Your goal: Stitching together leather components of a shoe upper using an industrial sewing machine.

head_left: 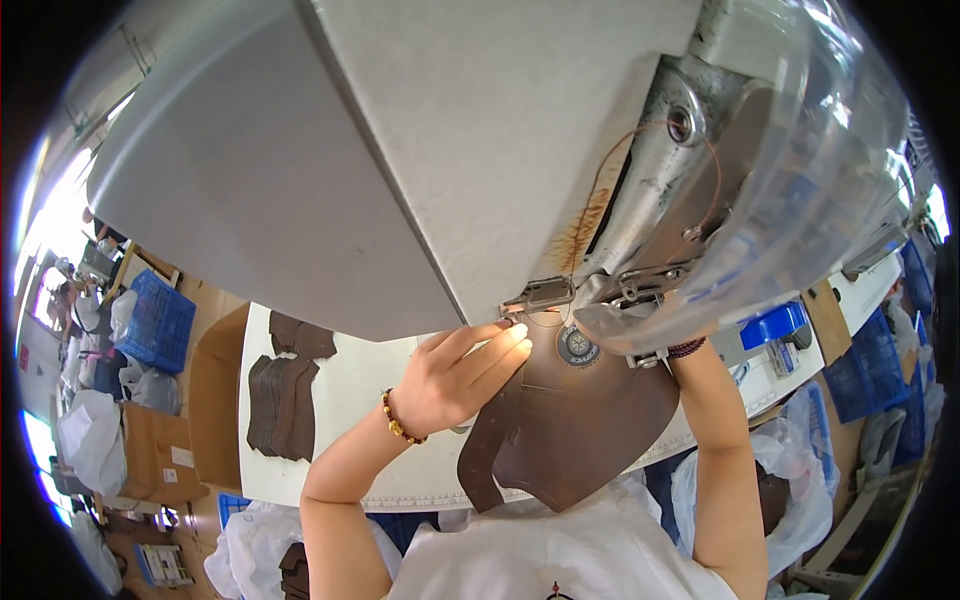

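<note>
Leather panel (pixel 590 430): under sewing machine (pixel 520 150), between hands, spreading toward front edge of tabletop (pixel 350 400); long axis uncertain.
Left hand (pixel 460 375): nearer, fingers straight over panel's upper left margin; thumb hidden, pinch unclear.
Right hand (pixel 694 322): at panel's right, mostly behind clear shield (pixel 800 230); grasp indiscernible.

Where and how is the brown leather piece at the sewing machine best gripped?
Probably pinch the leather piece by its near edge, from the person's side: it is a thin sheet, and that edge is clear of both the sewing machine and the left hand.
</note>
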A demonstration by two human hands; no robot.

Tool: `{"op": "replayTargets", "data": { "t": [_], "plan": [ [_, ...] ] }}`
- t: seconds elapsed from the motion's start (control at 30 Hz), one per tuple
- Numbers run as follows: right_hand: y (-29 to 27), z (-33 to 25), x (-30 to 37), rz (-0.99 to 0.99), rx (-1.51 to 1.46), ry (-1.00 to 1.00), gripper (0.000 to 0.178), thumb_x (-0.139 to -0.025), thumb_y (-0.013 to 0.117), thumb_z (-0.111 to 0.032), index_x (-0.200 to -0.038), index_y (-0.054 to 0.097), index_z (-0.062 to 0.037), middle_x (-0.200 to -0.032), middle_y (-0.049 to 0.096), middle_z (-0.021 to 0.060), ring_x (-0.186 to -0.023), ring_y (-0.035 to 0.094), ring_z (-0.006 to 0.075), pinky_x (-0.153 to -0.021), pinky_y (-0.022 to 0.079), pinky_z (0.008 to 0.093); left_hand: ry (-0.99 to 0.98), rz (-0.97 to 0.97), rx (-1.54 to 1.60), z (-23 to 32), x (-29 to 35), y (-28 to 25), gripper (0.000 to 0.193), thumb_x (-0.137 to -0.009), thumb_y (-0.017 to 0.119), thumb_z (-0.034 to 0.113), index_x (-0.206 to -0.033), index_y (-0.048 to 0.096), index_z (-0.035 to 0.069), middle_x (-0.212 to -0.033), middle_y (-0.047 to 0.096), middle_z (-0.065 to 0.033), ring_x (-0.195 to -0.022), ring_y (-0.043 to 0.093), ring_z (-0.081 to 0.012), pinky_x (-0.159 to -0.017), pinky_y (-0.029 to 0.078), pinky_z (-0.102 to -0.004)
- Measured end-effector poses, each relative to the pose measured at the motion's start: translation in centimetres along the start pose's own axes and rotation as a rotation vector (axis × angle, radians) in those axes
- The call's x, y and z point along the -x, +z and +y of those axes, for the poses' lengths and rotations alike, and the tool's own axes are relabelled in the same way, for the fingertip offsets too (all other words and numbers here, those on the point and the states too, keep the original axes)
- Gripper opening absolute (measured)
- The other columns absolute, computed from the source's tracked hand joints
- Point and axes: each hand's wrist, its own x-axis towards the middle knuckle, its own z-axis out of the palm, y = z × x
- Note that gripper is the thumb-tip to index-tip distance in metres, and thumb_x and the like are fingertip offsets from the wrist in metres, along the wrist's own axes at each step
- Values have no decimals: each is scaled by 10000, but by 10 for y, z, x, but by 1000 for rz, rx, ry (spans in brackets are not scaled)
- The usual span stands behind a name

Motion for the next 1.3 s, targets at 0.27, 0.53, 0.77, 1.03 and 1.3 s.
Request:
{"op": "replayTargets", "data": {
  "t": [0.27, 0.53, 0.77, 1.03, 1.3],
  "plan": [
    [5, 31, 7, -79, -1270, 247, 328, -887, 529, -169, -1136, 589, 36, -1158, 605, 194, -1097, 582, 291, -925, 478, 404, 5, -2, -3, 3, -2, 2, 319, -633, 642, 37, -951, 660, 5, -992, 631, -71, -874, 611, -200, -627, 545, -291],
    [-1, 23, -6, -61, -427, 43, 374, -870, 576, -118, -1205, 552, 47, -1191, 597, 177, -1115, 573, 280, -974, 440, 387, -63, 12, 77, 5, -2, 4, 317, -633, 658, 52, -944, 667, -6, -882, 591, -92, -814, 633, -247, -612, 538, -312],
    [-3, -21, -9, -89, -290, -26, 379, -854, 597, -149, -1193, 567, 18, -1196, 598, 138, -1090, 580, 256, -952, 441, 359, -69, 41, 41, 6, -1, 7, 333, -631, 677, 52, -961, 675, 7, -804, 534, -72, -770, 637, -244, -631, 549, -321],
    [-27, -136, -36, -50, 128, 238, 423, -830, 623, -266, -1177, 574, -28, -1174, 594, 142, -1073, 572, 295, -939, 433, 383, -164, -81, 22, 10, -4, -1, 359, -663, 654, 76, -1015, 656, 8, -823, 550, -77, -814, 640, -265, -683, 551, -336],
    [66, -210, 22, -62, 1019, -196, 420, -743, 581, -198, -1145, 615, -82, -1227, 562, 147, -1164, 517, 286, -984, 387, 430, -198, -133, 214, 11, -8, -24, 382, -644, 641, 15, -1026, 653, 8, -975, 615, -115, -905, 645, -280, -727, 553, -348]
  ]
}}
